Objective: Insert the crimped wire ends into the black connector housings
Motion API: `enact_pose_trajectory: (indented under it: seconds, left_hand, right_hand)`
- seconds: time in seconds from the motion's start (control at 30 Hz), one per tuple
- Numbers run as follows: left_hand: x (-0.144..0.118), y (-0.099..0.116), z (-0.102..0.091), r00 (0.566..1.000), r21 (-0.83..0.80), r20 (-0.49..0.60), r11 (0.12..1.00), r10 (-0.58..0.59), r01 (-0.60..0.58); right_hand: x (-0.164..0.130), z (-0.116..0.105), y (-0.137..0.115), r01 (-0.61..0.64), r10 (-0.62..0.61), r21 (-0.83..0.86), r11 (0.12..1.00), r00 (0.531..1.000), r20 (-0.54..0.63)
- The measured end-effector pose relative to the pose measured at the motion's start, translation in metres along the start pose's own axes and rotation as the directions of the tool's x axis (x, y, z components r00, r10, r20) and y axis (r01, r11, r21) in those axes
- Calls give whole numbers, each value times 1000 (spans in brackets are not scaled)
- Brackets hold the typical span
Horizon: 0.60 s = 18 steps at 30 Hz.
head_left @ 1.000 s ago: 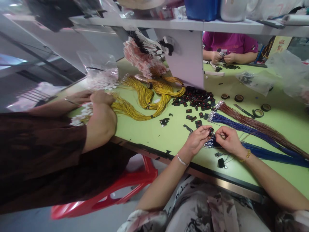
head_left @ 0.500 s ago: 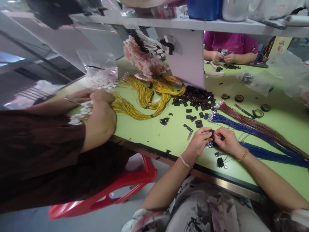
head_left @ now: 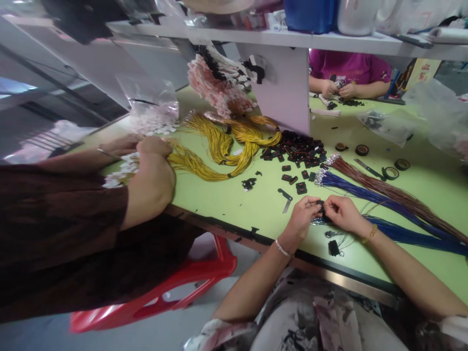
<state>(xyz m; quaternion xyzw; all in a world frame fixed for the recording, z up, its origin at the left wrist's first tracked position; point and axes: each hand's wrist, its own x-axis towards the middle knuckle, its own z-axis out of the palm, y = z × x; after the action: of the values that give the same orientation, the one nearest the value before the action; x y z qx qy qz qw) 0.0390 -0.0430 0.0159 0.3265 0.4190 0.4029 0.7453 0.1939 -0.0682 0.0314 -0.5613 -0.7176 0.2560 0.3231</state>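
A small black connector (head_left: 321, 205) is pinched between the fingertips of the left hand (head_left: 303, 214) and the right hand (head_left: 341, 213), both closed on it just above the green table (head_left: 237, 200) near its front edge. Thin wires appear to be fed into it by the right hand, though the joint itself is too small to be made out. The work is judged to be far from finished: a large heap of loose black connectors (head_left: 298, 146) is left ahead of the hands, and long bundles of blue wires (head_left: 365, 195) and brown wires (head_left: 395, 195) are spread to the right, the near end of another blue bundle lying just under the hands. Only one or two assembled pieces (head_left: 333, 247) with short leads are seen, laid just in front of the right wrist.

A small flat blade (head_left: 285, 201) lies just left of the left hand. Further left, yellow wires (head_left: 219, 151) are handled by a co-worker's hand (head_left: 153, 170) in a dark sleeve. Across the table, another person's hands (head_left: 338, 90) are busy with similar black parts. Rolls of tape (head_left: 390, 171) rest beyond the brown wires.
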Motion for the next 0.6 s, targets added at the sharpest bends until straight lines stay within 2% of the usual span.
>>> enact_pose_trajectory:
  seconds: [0.07, 0.13, 0.23, 0.33, 0.43, 0.53, 0.6]
  left_hand:
    - [1, 3, -2, 1000, 29, -3, 1000, 10, -10]
    - [2, 6, -4, 1000, 63, -6, 998, 13, -13]
    - [3, 10, -5, 1000, 89, 10, 996, -2, 1]
    - [3, 10, -6, 1000, 87, 28, 996, -4, 1]
    - [3, 9, -6, 999, 91, 42, 996, 13, -16]
    - [3, 7, -4, 997, 63, 56, 997, 47, -51]
    - [2, 8, -1, 996, 29, 65, 998, 57, -59]
  right_hand:
    - [12, -11, 7, -34, 35, -31, 999, 999, 30]
    - [26, -17, 15, -94, 95, -220, 971, 995, -7]
    - [42, -14, 23, -146, 172, -545, 826, 985, -4]
    - [48, -9, 23, -83, 163, -676, 732, 985, 57]
    - [49, -13, 22, -84, 163, -614, 785, 984, 72]
    - [53, -22, 26, -124, 176, -381, 916, 979, 103]
    - [57, -25, 29, -124, 153, -197, 973, 979, 139]
